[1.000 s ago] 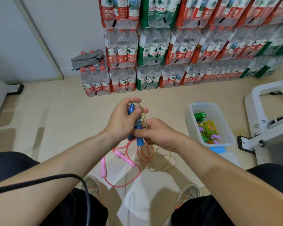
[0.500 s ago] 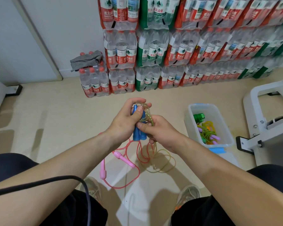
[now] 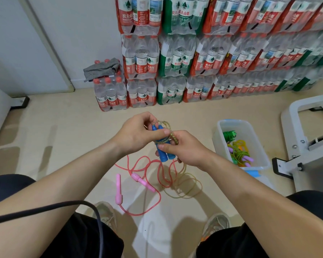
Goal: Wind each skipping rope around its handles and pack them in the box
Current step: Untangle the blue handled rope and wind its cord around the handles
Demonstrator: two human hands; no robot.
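Note:
I hold two blue handles point(image 3: 164, 155) side by side in front of me. My left hand point(image 3: 138, 135) grips their upper part with thumb and fingers. My right hand point(image 3: 185, 148) pinches the yellowish rope point(image 3: 167, 138) that loops round the handles near the top. The rest of that rope point(image 3: 186, 189) hangs down and coils on the floor. A pink rope point(image 3: 153, 202) with two pink handles point(image 3: 141, 181) lies loose on the floor below my hands. At the right stands the clear plastic box point(image 3: 261, 161), holding wound green, yellow and purple-handled ropes point(image 3: 239, 153).
Stacked packs of water bottles point(image 3: 175, 58) line the far wall, a grey cloth point(image 3: 101, 68) on the lowest pack. A grey metal frame point(image 3: 309, 138) stands right of the box. A black cable point(image 3: 63, 206) crosses my left forearm. My shoes point(image 3: 215, 226) rest on the floor.
The two blue handles came level side by side. My right hand carried the yellowish rope up and round their top, adding a loop. The view dipped slightly.

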